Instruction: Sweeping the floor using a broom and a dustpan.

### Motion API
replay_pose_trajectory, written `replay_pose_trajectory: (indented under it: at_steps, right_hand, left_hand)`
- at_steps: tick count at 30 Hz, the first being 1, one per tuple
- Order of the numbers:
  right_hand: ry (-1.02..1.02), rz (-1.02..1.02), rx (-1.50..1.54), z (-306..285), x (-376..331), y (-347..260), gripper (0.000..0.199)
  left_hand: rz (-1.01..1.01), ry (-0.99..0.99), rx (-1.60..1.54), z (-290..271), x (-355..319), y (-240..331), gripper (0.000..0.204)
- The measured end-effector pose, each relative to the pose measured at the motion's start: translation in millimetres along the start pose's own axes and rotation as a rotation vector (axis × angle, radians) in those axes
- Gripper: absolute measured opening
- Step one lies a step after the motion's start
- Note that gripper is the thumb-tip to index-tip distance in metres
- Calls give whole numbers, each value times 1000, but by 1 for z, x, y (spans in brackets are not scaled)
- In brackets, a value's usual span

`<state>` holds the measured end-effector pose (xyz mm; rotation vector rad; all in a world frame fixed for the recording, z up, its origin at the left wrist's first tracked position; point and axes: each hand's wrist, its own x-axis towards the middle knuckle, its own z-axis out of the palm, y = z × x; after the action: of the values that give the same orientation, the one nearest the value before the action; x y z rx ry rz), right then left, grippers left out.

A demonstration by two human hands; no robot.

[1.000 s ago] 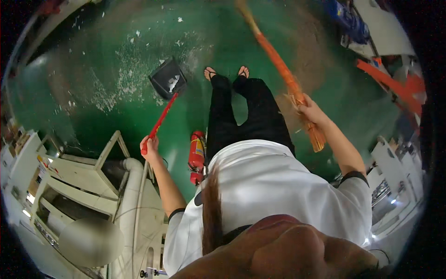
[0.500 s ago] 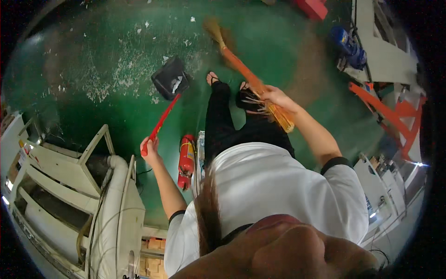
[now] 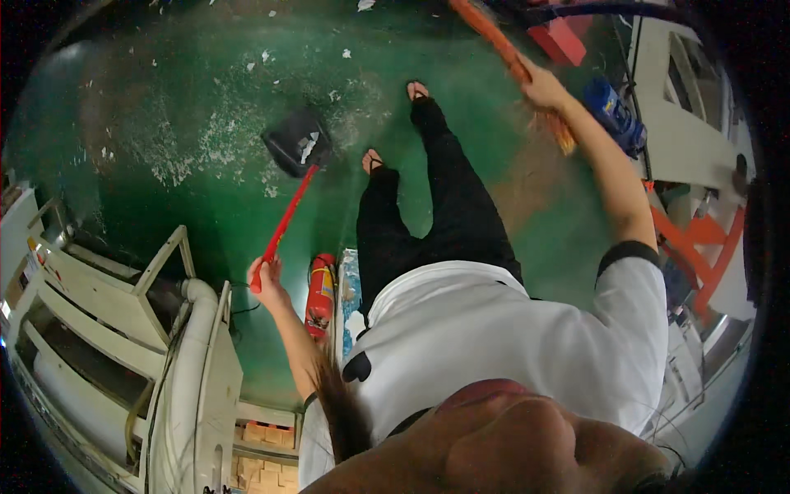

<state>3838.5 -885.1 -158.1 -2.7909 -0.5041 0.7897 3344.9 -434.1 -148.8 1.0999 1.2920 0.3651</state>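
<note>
My left hand (image 3: pixel 267 278) is closed round the end of the red handle of a long-handled dustpan (image 3: pixel 288 136). The black pan is over the green floor, left of my feet, with white scraps in it; whether it touches the floor I cannot tell. My right hand (image 3: pixel 543 89) grips a broom (image 3: pixel 498 41) by its orange handle, arm stretched out ahead and to the right. The broom's sweeping end lies beyond the top edge of the view. Its yellowish butt end shows below my hand.
White scraps and worn pale patches (image 3: pixel 234 123) mark the floor left and ahead. A red fire extinguisher (image 3: pixel 320 296) stands by my left side. Pale machinery (image 3: pixel 107 305) fills the left. On the right are a blue motor (image 3: pixel 613 115), an orange frame (image 3: pixel 699 255) and a red object (image 3: pixel 559 41).
My right hand has swung the broom forward and to the right, taking its bristles out of view. One foot has stepped forward. The dustpan has barely shifted in my left hand.
</note>
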Motion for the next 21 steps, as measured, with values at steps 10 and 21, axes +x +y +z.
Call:
replay_pose_trajectory:
  at_steps: [10,21]
  right_hand:
    - [-374,138,102,68,116,-50,73]
    - [-457,-165,137,-97,9,-18,71]
  left_hand:
    - [-2,174,18,126,-55,35,24]
    - [-45,74,-52,188,-38,41,24]
